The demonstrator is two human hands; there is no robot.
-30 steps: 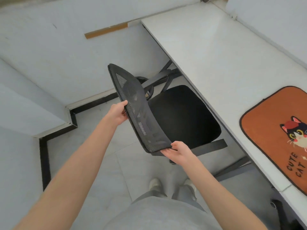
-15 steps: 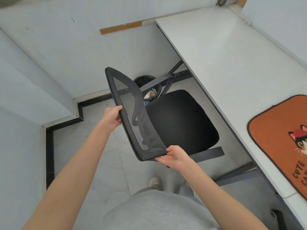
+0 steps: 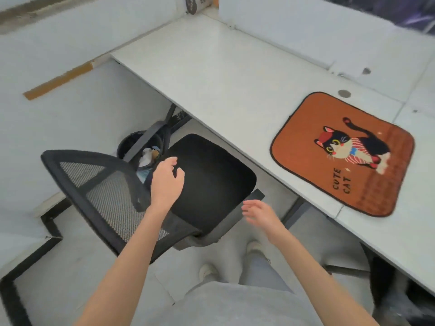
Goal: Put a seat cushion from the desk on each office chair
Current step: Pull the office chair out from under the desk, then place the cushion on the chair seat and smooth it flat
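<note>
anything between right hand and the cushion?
Head view: only the bare desk edge and floor separate the right hand from the cushion. Nothing blocks it.

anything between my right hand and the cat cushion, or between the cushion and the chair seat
Nothing visible does. The right hand is open, with bare desk edge between it and the orange cat cushion. The black chair seat lies bare; the left hand hovers over it.

Bare forearms, grey top [image 3: 235,304], light trousers [image 3: 263,271], pale shoes [image 3: 207,270].

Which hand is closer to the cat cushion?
The right hand. It hangs open off the desk's edge, beside the cushion. The left hand is farther away, over the chair seat.
</note>
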